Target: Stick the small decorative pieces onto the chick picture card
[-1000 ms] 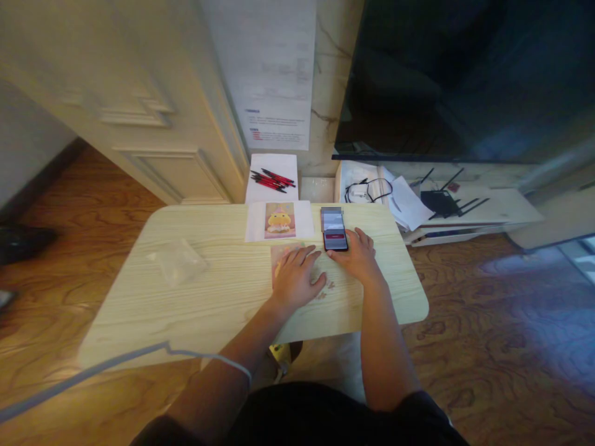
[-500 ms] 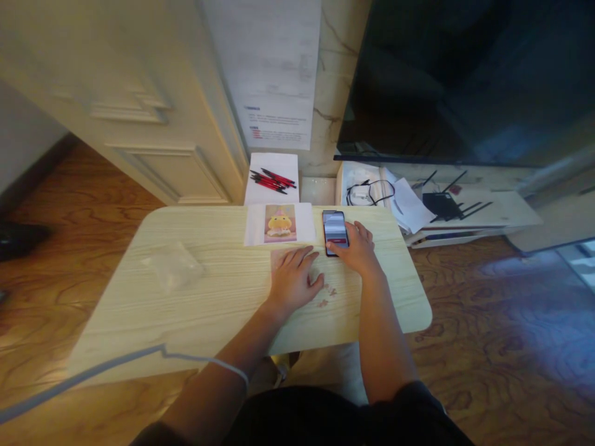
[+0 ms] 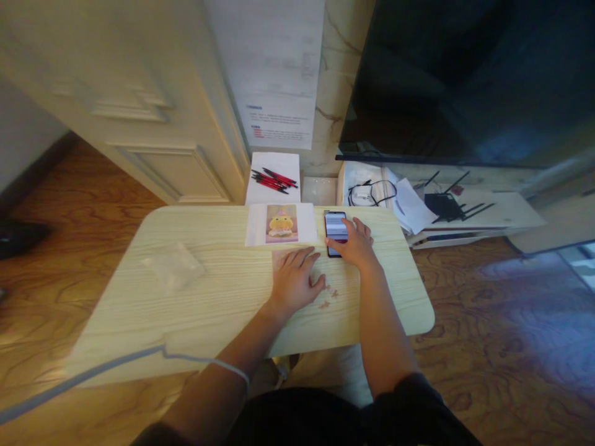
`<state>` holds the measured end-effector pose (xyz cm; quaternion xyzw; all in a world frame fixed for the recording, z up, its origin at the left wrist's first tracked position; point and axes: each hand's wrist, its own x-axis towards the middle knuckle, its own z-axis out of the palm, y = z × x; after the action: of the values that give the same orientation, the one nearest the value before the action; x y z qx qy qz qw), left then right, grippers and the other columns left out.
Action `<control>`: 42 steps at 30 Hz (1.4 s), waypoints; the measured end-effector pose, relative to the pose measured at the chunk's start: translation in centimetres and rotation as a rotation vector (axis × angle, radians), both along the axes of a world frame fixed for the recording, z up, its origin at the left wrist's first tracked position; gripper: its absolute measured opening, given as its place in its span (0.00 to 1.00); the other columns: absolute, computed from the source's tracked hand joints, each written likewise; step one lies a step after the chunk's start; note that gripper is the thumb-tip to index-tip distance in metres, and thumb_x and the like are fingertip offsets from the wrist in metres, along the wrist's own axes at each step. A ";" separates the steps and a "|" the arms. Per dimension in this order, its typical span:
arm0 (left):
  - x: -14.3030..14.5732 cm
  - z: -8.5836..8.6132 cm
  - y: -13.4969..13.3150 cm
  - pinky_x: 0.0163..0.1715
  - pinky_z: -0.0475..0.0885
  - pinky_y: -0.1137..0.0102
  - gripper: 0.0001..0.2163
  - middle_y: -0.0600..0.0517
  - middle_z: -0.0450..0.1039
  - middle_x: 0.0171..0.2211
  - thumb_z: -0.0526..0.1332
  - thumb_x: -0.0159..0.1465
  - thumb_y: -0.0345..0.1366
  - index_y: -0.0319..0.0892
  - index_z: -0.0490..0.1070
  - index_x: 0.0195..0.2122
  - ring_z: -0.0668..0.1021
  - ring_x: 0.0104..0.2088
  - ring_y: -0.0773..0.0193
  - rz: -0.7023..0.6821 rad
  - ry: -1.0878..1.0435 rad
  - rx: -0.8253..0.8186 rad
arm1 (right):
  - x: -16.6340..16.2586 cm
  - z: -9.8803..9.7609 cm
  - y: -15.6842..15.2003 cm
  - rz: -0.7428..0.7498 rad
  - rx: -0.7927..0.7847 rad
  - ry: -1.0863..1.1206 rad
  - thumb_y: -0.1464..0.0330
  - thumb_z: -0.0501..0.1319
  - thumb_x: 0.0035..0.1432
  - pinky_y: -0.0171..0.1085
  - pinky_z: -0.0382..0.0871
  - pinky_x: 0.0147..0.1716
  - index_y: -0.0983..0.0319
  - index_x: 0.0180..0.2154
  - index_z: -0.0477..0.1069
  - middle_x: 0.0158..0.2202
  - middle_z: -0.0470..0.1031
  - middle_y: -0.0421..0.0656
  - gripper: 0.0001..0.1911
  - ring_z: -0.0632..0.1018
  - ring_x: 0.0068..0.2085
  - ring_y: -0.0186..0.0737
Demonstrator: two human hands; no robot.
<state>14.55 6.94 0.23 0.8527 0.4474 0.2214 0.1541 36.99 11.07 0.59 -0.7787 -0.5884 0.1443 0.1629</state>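
My left hand [image 3: 295, 282] lies palm down on the table, fingers spread, partly covering a pinkish flat piece [image 3: 277, 259] that looks like a puzzle. By its thumb lie several small pinkish pieces [image 3: 325, 303], shaped like jigsaw pieces. My right hand [image 3: 357, 244] is over a smartphone [image 3: 335, 230] that lies face up with its screen lit. The thumb reaches across the lower screen to the left edge and the index finger touches or hovers over the upper right; the other fingers stretch past the right side. Above my left hand is a sheet with a yellow cartoon picture [image 3: 281, 224].
A crumpled clear plastic bag [image 3: 174, 267] lies on the left of the wooden table [image 3: 223, 303]. Behind, red and black pens [image 3: 274, 181] rest on white paper. A box with a cable [image 3: 369, 192], loose papers and a black router [image 3: 444, 206] stand beyond. A grey cord [image 3: 162, 350] crosses my left wrist.
My right index finger has moved from beside the phone onto or over its screen. The screen's content has changed. My left hand stays in place.
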 end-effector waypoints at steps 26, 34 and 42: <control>-1.1 -0.3 -0.4 0.65 0.64 0.52 0.22 0.44 0.70 0.63 0.63 0.65 0.44 0.44 0.71 0.59 0.71 0.63 0.49 -0.003 -0.033 0.044 | 0.6 0.0 -4.0 0.008 0.059 0.013 0.42 0.66 0.55 0.63 0.58 0.63 0.52 0.67 0.62 0.73 0.51 0.53 0.44 0.56 0.70 0.67; -2.9 0.0 -0.9 0.64 0.65 0.53 0.22 0.47 0.70 0.64 0.63 0.65 0.42 0.47 0.70 0.60 0.71 0.63 0.50 0.042 -0.011 0.047 | 0.5 -0.4 -5.7 0.013 0.091 0.057 0.42 0.67 0.54 0.62 0.58 0.65 0.54 0.67 0.60 0.72 0.53 0.55 0.46 0.56 0.71 0.65; -6.4 -0.3 -1.6 0.63 0.66 0.52 0.26 0.46 0.70 0.64 0.63 0.63 0.45 0.49 0.68 0.62 0.71 0.63 0.47 0.073 0.023 0.043 | -0.1 -1.6 -7.2 0.033 0.158 0.113 0.43 0.68 0.53 0.57 0.55 0.69 0.63 0.71 0.50 0.70 0.56 0.59 0.56 0.57 0.71 0.59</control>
<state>8.20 5.31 -0.08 0.8414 0.4750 0.2267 0.1223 36.92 3.88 -1.03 -0.7444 -0.6004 0.1440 0.2544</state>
